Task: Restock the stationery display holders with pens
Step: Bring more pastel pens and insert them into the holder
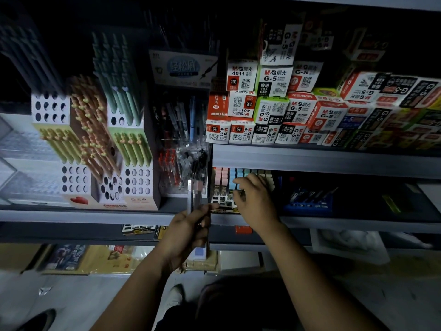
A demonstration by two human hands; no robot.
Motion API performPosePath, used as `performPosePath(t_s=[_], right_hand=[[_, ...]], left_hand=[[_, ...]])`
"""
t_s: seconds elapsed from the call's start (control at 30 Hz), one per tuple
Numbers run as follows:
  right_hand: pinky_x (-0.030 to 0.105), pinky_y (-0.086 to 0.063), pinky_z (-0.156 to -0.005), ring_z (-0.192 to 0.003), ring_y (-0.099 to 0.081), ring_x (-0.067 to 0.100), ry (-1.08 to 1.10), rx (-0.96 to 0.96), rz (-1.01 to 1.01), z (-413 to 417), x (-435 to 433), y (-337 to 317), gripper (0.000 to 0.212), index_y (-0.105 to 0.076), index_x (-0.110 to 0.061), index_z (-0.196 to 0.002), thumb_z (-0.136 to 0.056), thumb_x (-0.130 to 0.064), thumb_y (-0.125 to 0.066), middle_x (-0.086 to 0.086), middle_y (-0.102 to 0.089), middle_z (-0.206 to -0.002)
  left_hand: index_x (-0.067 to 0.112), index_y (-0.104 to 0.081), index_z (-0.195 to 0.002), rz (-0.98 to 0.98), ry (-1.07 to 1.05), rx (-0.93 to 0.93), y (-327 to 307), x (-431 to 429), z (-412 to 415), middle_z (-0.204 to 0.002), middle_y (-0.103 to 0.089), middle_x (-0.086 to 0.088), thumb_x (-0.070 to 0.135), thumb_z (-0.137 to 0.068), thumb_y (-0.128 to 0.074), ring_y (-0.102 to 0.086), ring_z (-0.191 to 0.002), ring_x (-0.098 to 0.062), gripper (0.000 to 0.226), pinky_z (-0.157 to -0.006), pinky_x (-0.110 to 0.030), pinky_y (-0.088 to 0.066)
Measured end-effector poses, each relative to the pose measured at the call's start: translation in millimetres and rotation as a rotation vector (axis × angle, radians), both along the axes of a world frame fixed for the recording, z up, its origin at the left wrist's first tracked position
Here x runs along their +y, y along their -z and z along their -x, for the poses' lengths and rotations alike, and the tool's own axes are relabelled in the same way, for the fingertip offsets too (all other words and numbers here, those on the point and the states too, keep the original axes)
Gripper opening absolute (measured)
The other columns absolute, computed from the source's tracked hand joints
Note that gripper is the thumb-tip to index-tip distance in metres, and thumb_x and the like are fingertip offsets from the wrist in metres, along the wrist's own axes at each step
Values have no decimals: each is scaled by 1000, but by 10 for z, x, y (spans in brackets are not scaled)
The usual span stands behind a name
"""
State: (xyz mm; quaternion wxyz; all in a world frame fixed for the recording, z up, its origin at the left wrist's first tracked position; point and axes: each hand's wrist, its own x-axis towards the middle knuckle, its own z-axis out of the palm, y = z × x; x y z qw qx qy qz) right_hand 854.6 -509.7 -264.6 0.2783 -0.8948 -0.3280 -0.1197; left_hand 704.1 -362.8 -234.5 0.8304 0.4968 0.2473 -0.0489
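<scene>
Left hand: your left hand [191, 225] has its grip curled tight round a small bunch of slim clear-barrelled pens [193, 199], held upright in front of the grey metal shelf [95, 216].
Right hand: your right hand [255, 201] reaches into the low white slotted holder [220, 202] with fingers bent over the pastel-capped pens [224, 177]. You cannot tell whether that grip has closed on one.
Done: the pink and blue rows look filled, and the clear acrylic holder [183, 173] has red and black pens.
Left: the bunch is not yet placed. The white perforated cardboard holder [76, 180] shows many empty holes, so you are likely midway at best.
</scene>
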Motion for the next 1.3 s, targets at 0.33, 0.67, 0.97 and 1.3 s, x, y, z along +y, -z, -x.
performPosePath(t_s=[0.33, 0.67, 0.97, 1.3], right_hand=[[14, -50, -51, -50, -51, -1, -194, 947, -538, 336, 254, -574, 10, -72, -1, -104, -97, -5, -67, 16, -55, -83], [29, -49, -51, -60, -66, 18, -70, 1021, -638, 225, 246, -496, 7, -69, -7, -98, -99, -4, -62, 1, -72, -71], [27, -55, -55, -62, -67, 19, -13, 1040, -740, 256, 336, -450, 14, -61, 1, -115, -103, -1, -53, 23, -68, -84], [21, -54, -59, -59, -63, 5, 151, 786, -618, 294, 423, -379, 23, -67, -6, -123, -102, -5, -56, 2, -69, -81]], left_hand=[[5, -64, -137, 317, 146, 2, 115, 56, -29, -69, -21, 4, 10, -90, -42, -14, -53, -9, 52, -45, -22, -13], [-5, -57, -108, 204, 102, -38, 93, 98, -4, -66, -44, -2, 6, -88, -47, -29, -48, -10, 25, -39, -19, -21], [7, -67, -126, 209, 43, -2, 108, 202, -33, -67, -31, 2, 39, -109, -43, -18, -51, -7, 44, -37, -17, -18], [5, -61, -106, -30, 70, 45, 192, 369, -52, -84, -67, -7, 29, -105, -56, -26, -48, -11, 24, -39, -21, -22]])
